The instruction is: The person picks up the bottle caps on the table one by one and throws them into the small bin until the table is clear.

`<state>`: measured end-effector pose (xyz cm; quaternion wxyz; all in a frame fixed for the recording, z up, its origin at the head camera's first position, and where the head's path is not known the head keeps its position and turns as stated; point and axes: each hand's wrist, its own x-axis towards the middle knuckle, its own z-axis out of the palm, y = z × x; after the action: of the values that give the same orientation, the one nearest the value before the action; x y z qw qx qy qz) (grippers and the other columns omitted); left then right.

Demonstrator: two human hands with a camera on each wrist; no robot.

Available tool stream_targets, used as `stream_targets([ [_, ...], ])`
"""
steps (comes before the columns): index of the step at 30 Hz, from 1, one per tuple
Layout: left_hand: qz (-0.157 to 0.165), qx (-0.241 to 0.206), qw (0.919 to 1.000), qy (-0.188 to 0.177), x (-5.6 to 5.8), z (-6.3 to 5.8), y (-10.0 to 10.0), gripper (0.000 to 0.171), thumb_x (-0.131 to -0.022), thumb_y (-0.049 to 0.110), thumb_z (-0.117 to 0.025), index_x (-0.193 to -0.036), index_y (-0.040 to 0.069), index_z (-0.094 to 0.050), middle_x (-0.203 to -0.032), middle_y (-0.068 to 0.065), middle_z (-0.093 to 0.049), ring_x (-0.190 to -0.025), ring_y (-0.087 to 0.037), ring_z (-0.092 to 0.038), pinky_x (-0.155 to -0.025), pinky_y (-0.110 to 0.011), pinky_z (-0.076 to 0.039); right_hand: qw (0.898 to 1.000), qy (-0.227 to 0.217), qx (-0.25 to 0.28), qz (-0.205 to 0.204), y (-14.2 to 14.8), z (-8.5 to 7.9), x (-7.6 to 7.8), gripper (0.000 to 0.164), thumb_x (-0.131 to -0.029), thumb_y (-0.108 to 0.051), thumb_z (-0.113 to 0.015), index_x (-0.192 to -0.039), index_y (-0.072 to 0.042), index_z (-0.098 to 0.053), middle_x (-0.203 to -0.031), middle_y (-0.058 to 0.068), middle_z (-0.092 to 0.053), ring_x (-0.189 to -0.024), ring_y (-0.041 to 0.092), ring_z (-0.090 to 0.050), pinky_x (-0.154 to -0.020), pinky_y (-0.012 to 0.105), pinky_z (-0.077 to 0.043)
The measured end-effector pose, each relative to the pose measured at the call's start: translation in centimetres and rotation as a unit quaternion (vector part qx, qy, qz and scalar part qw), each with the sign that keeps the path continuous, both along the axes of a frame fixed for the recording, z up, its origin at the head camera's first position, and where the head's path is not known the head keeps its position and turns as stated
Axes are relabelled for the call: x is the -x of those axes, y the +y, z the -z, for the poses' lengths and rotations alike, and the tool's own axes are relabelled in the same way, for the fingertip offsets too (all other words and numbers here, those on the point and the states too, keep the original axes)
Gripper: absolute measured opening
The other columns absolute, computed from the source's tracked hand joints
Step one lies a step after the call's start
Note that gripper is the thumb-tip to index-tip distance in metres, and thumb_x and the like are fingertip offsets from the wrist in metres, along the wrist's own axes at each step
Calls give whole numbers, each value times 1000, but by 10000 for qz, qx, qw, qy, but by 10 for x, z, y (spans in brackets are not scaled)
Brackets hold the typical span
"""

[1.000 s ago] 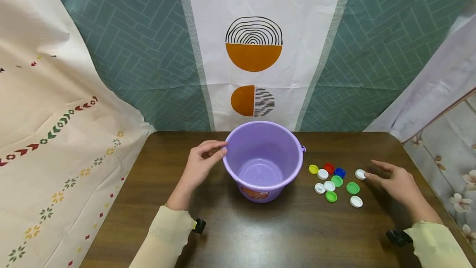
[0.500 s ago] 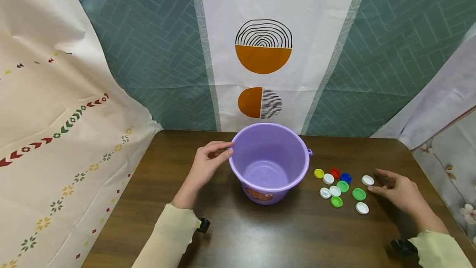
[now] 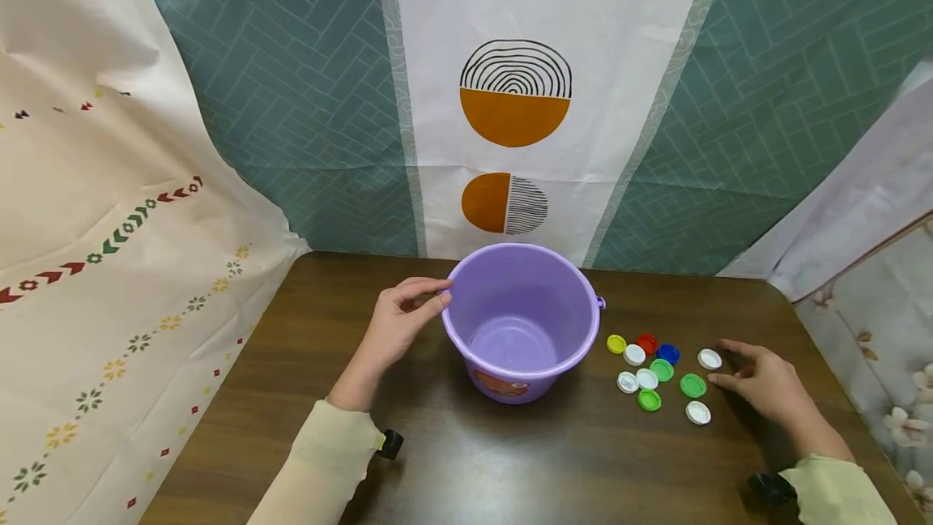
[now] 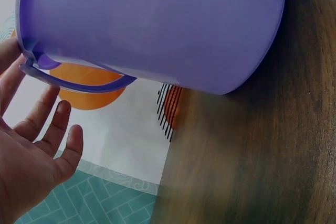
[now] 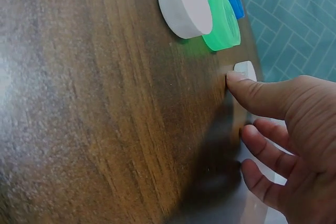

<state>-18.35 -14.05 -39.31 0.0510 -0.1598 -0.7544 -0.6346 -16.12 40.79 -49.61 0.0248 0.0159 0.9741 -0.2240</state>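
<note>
A purple bucket [image 3: 510,383] stands upright on the brown table, its mouth towards me. My left hand [image 3: 397,322] holds the left rim between thumb and fingertips; in the left wrist view its other fingers hang spread beside the purple handle [image 4: 79,85]. To the right of the bucket lie several round plastic caps. My right hand [image 3: 768,383] is by the rightmost white cap [image 3: 709,359], fingers apart and nothing held. In the right wrist view its thumb [image 5: 262,95] partly covers that cap; whether it touches is unclear.
Near the right hand lie a green cap [image 3: 692,385] and another white cap [image 3: 697,412]. Closer to the bucket are a yellow cap [image 3: 615,344], a red cap [image 3: 646,343], a blue cap [image 3: 667,354] and more white and green ones. A patterned curtain [image 3: 306,104] hangs behind the table.
The right hand has slid slightly towards me, its thumb now lower beside the rightmost white cap. My left hand stays at the bucket rim. The head view has shifted a little.
</note>
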Motion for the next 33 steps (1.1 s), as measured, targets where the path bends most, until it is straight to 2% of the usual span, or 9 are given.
stream_targets([
  [2,6,3,10000,-22,-1,-1,-2,29,-85,12,-69,-110,-2,-67,-113,-16,-63,-105,-22,-59,-77,-24,-53,10000,-11,29,-18,-3,2,1,82,-73,-53,-73,-133,-2,-49,-100,20,-65,-78,19,-59,-63,40,-46],
  [6,5,18,10000,-20,-2,-2,-4,29,-85,12,-68,-110,-3,-67,-113,-17,-63,-106,-27,-58,-76,-23,-52,10000,12,32,-34,-7,4,4,79,-74,-52,-73,-131,-2,-51,-103,20,-63,-77,18,-57,-61,33,-43],
  [11,8,-6,10000,6,-1,-1,-4,29,-85,11,-68,-110,-3,-67,-113,-18,-62,-104,-21,-58,-75,-22,-52,9999,147,21,-59,-11,4,6,73,-75,-51,-73,-127,-3,-56,-110,21,-61,-78,18,-55,-60,29,-40],
  [14,37,-51,10000,13,0,-1,-3,29,-85,10,-68,-110,-3,-67,-113,-19,-62,-105,-22,-58,-75,-22,-52,9997,241,29,-60,-13,4,7,68,-75,-50,-73,-123,-4,-60,-113,22,-60,-78,19,-55,-60,28,-40],
  [21,70,-60,10000,-10,1,-1,-1,29,-85,11,-68,-110,-3,-67,-113,-18,-63,-105,-23,-58,-75,-21,-53,9992,406,22,-53,-13,4,7,56,-75,-43,-76,-114,-4,-65,-111,22,-61,-77,18,-57,-60,28,-42],
  [28,28,-20,10000,-48,1,0,0,29,-85,11,-68,-110,-2,-67,-113,-17,-63,-104,-20,-59,-76,-22,-53,9990,451,10,66,-12,5,6,61,-73,-45,-76,-111,2,-64,-108,25,-60,-75,18,-59,-58,28,-42],
  [33,37,-6,10000,-23,1,0,1,29,-85,11,-68,-111,-3,-67,-113,-18,-63,-104,-22,-59,-77,-22,-53,9990,408,-39,196,-10,7,6,63,-72,-47,-76,-109,2,-65,-103,22,-63,-76,19,-58,-59,27,-42],
])
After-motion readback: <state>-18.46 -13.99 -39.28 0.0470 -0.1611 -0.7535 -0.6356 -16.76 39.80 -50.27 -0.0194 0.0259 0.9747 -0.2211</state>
